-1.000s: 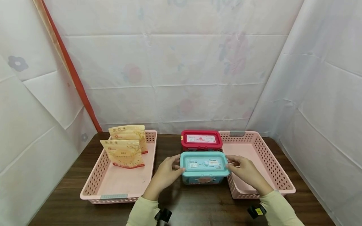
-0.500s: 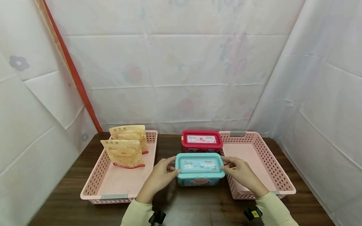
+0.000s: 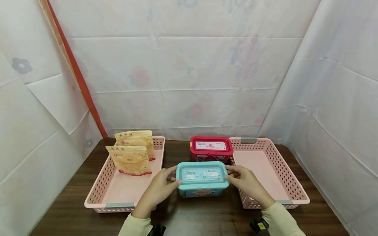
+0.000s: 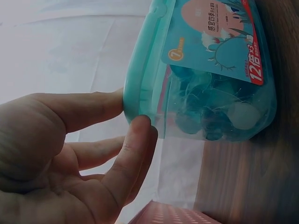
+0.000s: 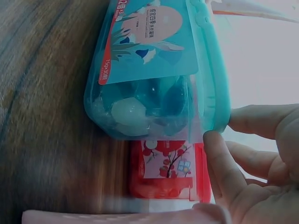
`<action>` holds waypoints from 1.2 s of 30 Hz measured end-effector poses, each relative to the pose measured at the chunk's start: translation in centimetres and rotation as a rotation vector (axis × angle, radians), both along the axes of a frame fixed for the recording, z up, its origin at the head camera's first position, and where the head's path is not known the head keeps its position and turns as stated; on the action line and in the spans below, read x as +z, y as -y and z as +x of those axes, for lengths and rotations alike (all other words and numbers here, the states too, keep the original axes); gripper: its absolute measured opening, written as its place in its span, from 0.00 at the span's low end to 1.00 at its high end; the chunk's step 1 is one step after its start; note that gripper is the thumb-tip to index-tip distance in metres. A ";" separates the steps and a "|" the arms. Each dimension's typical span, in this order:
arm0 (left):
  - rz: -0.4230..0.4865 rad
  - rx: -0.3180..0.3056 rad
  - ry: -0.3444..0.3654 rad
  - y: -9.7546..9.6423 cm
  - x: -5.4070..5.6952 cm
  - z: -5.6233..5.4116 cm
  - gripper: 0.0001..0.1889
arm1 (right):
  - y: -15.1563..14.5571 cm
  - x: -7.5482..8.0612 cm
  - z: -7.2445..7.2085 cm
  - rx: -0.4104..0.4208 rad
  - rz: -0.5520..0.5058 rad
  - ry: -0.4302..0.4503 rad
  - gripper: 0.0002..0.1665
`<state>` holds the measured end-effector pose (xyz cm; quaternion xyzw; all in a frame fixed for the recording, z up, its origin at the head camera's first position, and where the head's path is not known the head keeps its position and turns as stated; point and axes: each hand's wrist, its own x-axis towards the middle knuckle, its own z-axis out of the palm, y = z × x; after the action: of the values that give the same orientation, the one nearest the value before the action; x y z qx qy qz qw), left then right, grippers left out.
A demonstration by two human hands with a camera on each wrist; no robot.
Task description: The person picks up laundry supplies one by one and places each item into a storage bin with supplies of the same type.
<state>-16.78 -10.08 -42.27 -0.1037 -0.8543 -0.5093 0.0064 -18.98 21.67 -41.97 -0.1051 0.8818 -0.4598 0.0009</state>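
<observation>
Away from the table's back edge (image 3: 177, 146), left hand (image 3: 158, 188) and right hand (image 3: 247, 183) pinch the teal laundry-pod tub (image 3: 203, 192) by its lid (image 3: 203, 176) ends, good spots since it's probably stiff, slippery and heavy.

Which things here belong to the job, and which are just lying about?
In the job:
teal laundry-pod tub
left hand
right hand

Apparently just lying about:
red lidded tub
front yellow pouch
rear yellow pouch
left pink basket
right pink basket
</observation>
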 end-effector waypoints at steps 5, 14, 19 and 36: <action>0.009 0.010 0.012 0.4 0.1 0.4 0.29 | 0.4 -0.1 0.2 -0.006 -0.017 0.008 0.24; 0.017 0.011 0.025 0.9 0.1 0.6 0.29 | 0.8 -0.3 0.6 -0.027 -0.026 0.000 0.24; 0.022 0.011 0.016 1.0 0.0 0.5 0.29 | 0.8 -0.5 0.6 -0.031 -0.042 0.009 0.24; 0.037 0.017 0.104 0.9 0.5 0.7 0.31 | 0.7 -0.3 0.9 0.011 -0.056 0.113 0.30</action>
<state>-16.07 -11.02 -41.80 -0.0697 -0.8447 -0.5297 -0.0318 -18.04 20.97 -42.30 -0.0837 0.8666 -0.4893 0.0503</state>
